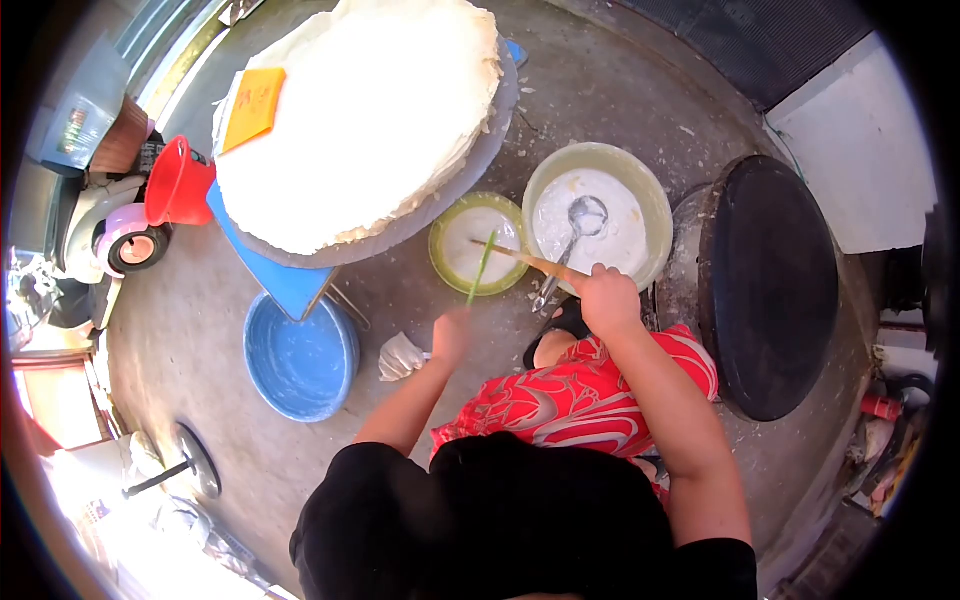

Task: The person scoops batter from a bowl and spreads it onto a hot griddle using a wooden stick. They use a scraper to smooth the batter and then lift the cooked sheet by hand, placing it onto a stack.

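Note:
My left hand (452, 338), a little blurred, is closed round the lower end of a thin green stick (481, 272). My right hand (609, 300) grips a wooden stick (545, 266) that slants left over the rims of both bowls. The two sticks cross above a small yellow-green bowl (436, 254) of white batter. Beside it on the right stands a larger pale bowl (655, 215), also with white batter, and a metal ladle (588, 215) rests in it. Behind the bowls is a tall stack of thin white sheets (360, 120) on a round board.
A blue basin (300, 358) stands at the left near a white cloth (401, 357). The stack's board sits on a blue stool (270, 262), with an orange scraper (253, 108) on the stack. A large black round griddle (775, 288) is at the right. A red container (180, 183) stands further left.

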The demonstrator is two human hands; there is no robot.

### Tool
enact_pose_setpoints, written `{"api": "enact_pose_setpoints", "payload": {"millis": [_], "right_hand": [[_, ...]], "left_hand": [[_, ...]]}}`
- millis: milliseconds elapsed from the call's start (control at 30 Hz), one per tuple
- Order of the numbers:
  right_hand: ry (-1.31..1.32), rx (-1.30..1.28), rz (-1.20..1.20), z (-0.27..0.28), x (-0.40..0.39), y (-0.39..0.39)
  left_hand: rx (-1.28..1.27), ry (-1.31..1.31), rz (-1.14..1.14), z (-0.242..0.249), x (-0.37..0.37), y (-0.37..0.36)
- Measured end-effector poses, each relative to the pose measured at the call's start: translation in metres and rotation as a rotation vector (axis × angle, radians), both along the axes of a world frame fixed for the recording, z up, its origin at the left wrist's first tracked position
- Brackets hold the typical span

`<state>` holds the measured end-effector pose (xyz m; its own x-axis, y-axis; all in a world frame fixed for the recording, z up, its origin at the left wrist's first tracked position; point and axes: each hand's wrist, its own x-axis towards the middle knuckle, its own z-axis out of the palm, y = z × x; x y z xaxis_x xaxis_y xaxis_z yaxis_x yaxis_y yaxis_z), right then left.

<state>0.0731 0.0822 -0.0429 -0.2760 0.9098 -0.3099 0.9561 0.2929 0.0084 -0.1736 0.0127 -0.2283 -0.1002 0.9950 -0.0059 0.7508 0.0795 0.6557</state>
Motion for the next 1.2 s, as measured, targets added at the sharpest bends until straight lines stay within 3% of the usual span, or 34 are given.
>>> {"api": "enact_pose_setpoints", "payload": {"millis": [67, 200, 267, 300, 367, 400, 467, 500, 567, 600, 667, 700, 767, 800, 833, 900, 967, 1000, 1033, 1067, 1133, 1167, 1200], "right_hand": [[-0.01, 0.01, 0.054, 0.015, 0.003, 0.001], [-0.014, 0.024, 0.039, 0.051, 0.025, -0.006], [0.029, 0.028, -0.044, 0.062, 0.038, -0.01], [0.078, 0.029, -0.114, 0.065, 0.044, -0.012], [0.087, 0.035, -0.122, 0.065, 0.057, -0.014], [0.062, -0.002, -0.17, 0.064, 0.061, -0.016], [0.038, -0.032, -0.231, 0.067, 0.07, -0.018], [0.113, 0.035, -0.268, 0.071, 0.075, -0.021], [0.19, 0.104, -0.319, 0.081, 0.084, -0.03], [0.358, 0.136, -0.435, 0.089, 0.092, -0.035], [0.593, 0.235, -0.6, 0.099, 0.11, -0.05], [0.592, 0.243, -0.614, 0.102, 0.121, -0.06], [0.785, 0.267, -0.795, 0.11, 0.14, -0.086], [0.783, 0.275, -0.809, 0.114, 0.146, -0.098], [0.89, 0.244, -0.932, 0.119, 0.151, -0.111], [0.999, 0.217, -1.066, 0.114, 0.164, -0.14], [1.123, 0.262, -1.09, 0.096, 0.178, -0.169], [1.089, 0.259, -1.109, 0.094, 0.182, -0.182], [1.092, 0.263, -1.116, 0.092, 0.186, -0.193], [1.072, 0.288, -1.137, 0.089, 0.188, -0.203], [1.105, 0.31, -1.18, 0.079, 0.197, -0.225], [1.114, 0.307, -1.186, 0.075, 0.2, -0.233], [1.159, 0.31, -1.205, 0.071, 0.203, -0.239]], "left_hand": [[-0.244, -0.339, 0.05, -0.04, 0.001, 0.003], [-0.304, -0.228, 0.051, -0.064, -0.004, 0.027], [-0.562, -0.338, 0.339, -0.062, -0.002, 0.037], [-0.563, -0.339, 0.327, -0.051, 0.002, 0.039], [-0.503, -0.04, 0.207, -0.017, 0.01, 0.043], [-0.499, -0.036, 0.193, -0.014, 0.017, 0.041], [0.259, 0.615, 0.122, -0.011, 0.038, 0.036], [0.266, 0.613, 0.109, -0.012, 0.047, 0.04], [0.071, 0.053, -0.221, -0.016, 0.066, 0.05], [0.075, 0.054, -0.235, -0.004, 0.078, 0.057], [-0.916, -0.961, -0.103, 0.032, 0.103, 0.077], [-0.92, -0.954, -0.118, 0.034, 0.112, 0.088], [-1.168, -1.211, 0.055, 0.037, 0.13, 0.107], [-1.203, -1.4, -0.004, 0.042, 0.135, 0.116], [-1.212, -1.39, -0.017, 0.051, 0.145, 0.126], [-1.373, -1.488, 0.281, 0.066, 0.163, 0.138], [-1.369, -1.445, 0.327, 0.02, 0.166, 0.145], [-1.306, -1.208, 0.159, -0.005, 0.164, 0.15], [-1.229, -0.973, 0.002, -0.003, 0.163, 0.15], [-1.232, -0.962, -0.004, -0.001, 0.16, 0.148], [-0.751, -0.008, -0.485, 0.061, 0.153, 0.135], [-0.754, 0.003, -0.484, 0.075, 0.146, 0.13], [-0.539, 0.16, -0.522, 0.087, 0.138, 0.127]]}}
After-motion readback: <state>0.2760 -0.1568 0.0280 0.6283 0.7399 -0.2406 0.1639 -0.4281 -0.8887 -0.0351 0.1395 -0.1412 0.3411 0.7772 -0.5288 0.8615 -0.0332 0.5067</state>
